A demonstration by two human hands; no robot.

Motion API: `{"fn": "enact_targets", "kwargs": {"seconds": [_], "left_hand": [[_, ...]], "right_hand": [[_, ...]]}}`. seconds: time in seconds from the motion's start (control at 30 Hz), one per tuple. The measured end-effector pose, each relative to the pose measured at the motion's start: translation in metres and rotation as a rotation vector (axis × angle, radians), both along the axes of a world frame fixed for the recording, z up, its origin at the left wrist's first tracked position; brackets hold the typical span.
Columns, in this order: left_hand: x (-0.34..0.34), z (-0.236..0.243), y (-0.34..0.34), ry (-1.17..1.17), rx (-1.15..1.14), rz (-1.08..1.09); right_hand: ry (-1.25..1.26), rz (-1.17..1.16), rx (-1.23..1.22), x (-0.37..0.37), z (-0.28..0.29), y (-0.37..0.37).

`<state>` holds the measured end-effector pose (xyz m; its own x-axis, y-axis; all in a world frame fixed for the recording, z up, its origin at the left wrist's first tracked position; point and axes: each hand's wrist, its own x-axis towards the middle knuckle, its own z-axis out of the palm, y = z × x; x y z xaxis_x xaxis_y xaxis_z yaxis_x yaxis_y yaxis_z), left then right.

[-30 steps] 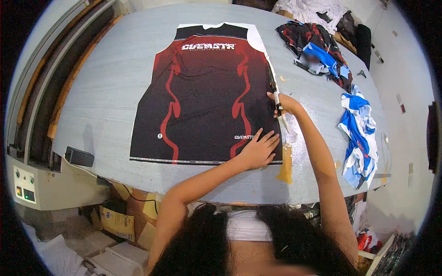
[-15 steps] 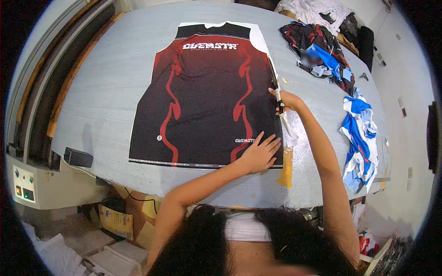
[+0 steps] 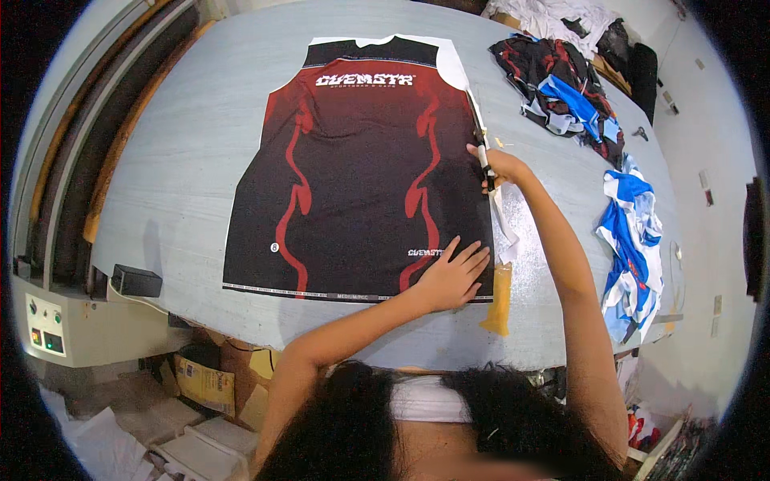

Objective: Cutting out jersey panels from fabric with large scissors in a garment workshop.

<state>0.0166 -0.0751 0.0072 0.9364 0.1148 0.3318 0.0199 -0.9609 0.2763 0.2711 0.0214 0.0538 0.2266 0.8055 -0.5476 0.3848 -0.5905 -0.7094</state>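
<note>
A black and dark red jersey panel [image 3: 361, 184] with white edging lies spread on the pale table. My left hand [image 3: 455, 276] rests flat near its lower right corner, fingers spread over the cloth. At the panel's right edge my right hand [image 3: 501, 167] is closed around what looks like a pair of scissors [image 3: 489, 178], mostly hidden by the fingers. The blades seem to point away from me along the edge. A narrow white trimmed strip [image 3: 505, 228] hangs loose just below that hand.
Yellow tape [image 3: 498, 301] is stuck to the table [image 3: 184, 168] near its front edge. Dark, red and blue cloth pieces [image 3: 561, 92] are heaped at the far right, with blue and white pieces [image 3: 631, 248] nearer. A small black box [image 3: 136, 280] sits at left beside a machine's control panel [image 3: 44, 325].
The whole view has shifted slightly. Both hands keep nearly the same places on the panel, and the strip still hangs below the right hand.
</note>
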Motion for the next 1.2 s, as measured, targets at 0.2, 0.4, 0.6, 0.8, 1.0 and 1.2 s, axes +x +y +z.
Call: {"fn": "enact_targets", "kwargs": {"seconds": [0.2,0.4,0.6,0.8,1.0,1.2], "left_hand": [[0.004,0.005,-0.001,-0.009,-0.034,-0.023],[0.001,0.005,0.002,-0.009,-0.022,-0.001],[0.002,0.009,0.0,0.02,-0.018,-0.037],[-0.001,0.006,0.002,0.039,0.003,-0.046],[-0.033,0.033,-0.011,0.376,-0.022,-0.273],[-0.084,0.128,-0.027,1.041,-0.328,-0.479]], "right_hand": [[0.031,-0.174,-0.107,0.007,0.007,0.01],[-0.015,-0.142,-0.016,0.002,0.011,0.014],[0.068,-0.28,0.013,0.027,-0.007,0.035],[0.13,-0.339,0.165,0.021,-0.012,0.034],[0.066,-0.176,0.334,0.049,-0.031,-0.046],[-0.059,-0.24,0.249,0.015,-0.001,-0.187]]}}
